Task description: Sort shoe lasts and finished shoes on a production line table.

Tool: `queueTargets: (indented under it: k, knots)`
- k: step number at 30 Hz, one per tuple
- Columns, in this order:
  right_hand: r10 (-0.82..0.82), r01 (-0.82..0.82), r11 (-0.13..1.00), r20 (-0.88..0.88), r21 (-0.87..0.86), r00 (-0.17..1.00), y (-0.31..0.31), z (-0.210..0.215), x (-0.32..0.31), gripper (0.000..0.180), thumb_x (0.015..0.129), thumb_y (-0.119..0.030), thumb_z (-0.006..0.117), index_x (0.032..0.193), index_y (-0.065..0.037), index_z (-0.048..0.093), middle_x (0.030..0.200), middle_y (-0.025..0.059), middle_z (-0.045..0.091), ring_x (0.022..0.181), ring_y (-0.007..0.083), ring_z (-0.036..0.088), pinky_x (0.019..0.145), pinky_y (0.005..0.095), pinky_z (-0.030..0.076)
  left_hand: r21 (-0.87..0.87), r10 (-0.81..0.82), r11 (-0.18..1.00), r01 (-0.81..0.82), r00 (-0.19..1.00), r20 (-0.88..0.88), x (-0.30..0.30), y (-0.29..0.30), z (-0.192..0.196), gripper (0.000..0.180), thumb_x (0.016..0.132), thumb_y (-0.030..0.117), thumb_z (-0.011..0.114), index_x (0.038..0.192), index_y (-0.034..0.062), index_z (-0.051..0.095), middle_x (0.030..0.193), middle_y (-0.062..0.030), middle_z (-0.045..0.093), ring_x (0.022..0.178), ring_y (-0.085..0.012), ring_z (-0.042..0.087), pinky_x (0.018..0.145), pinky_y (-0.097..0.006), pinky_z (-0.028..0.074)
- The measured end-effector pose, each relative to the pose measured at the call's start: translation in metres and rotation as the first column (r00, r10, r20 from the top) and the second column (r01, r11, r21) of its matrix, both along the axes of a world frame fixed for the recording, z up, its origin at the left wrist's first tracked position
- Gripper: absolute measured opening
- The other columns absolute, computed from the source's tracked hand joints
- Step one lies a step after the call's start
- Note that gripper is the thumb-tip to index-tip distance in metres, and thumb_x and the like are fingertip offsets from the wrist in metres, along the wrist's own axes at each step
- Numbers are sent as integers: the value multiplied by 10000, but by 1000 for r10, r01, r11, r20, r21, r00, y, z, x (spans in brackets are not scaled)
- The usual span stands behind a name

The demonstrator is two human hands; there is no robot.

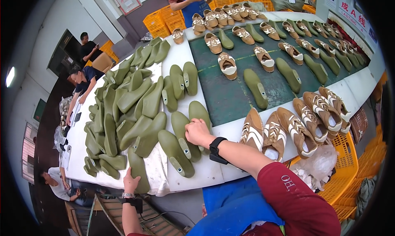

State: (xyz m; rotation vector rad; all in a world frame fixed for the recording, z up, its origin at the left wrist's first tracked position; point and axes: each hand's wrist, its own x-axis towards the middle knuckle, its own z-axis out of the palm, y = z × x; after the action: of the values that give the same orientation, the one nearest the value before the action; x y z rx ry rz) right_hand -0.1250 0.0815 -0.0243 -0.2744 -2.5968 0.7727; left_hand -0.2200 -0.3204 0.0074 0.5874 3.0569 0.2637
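Evidently, the work with the green lasts (133,95) looks only partway along. Most of them lie in a loose heap on the white surface (207,175), in the left half of the frame, and these seem to be what is left. Near the middle of the frame some are set apart from the heap, side by side: an upper group (190,77) and a lower group (176,153). Others already lie on the green belt (222,99) at the upper right, among brown shoes (263,58), while a row of similar shoes (296,131) lines the surface at the lower right.

The hands are apart. The left hand (131,181), low in the frame, touches a single last (140,164) at the heap's lower edge; how firmly it grips, I cannot tell. The right hand (198,133) curls over the lower group, its exact hold hidden.
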Motion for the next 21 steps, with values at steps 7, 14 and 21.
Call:
queueTargets:
  k: [7, 14, 21]
  knots:
    - [-1, -1, 999, 51, 35, 999, -1, 0, -1, 194, 738, -161, 539, 810, -42, 673, 905, 140, 666, 1050, 312, 548, 924, 491, 375, 140, 161, 972, -190, 967, 197, 89, 49, 7, 697, 728, 236, 680, 1319, 0, 397, 1075, -278, 598, 999, -382, 595, 876, -414, 469]
    - [-10, 9, 1000, 107, 11, 994, 0, 7, 5, 222, 796, -214, 552, 924, -75, 669, 964, 141, 658, 1133, 333, 509, 984, 489, 348, 289, -43, 957, -5, 986, 162, 118, 119, 14, 607, 759, 192, 646, 1292, 0, 427, 951, -272, 627, 896, -401, 619, 791, -424, 496]
    - [-89, 90, 996, 66, -21, 994, 7, 6, 20, 310, 809, -194, 525, 1098, -116, 606, 1028, 123, 642, 1129, 322, 501, 985, 521, 337, 193, -88, 979, 72, 993, 78, 101, 166, 12, 554, 768, 183, 619, 1249, -28, 443, 883, -273, 631, 833, -411, 618, 753, -453, 495]
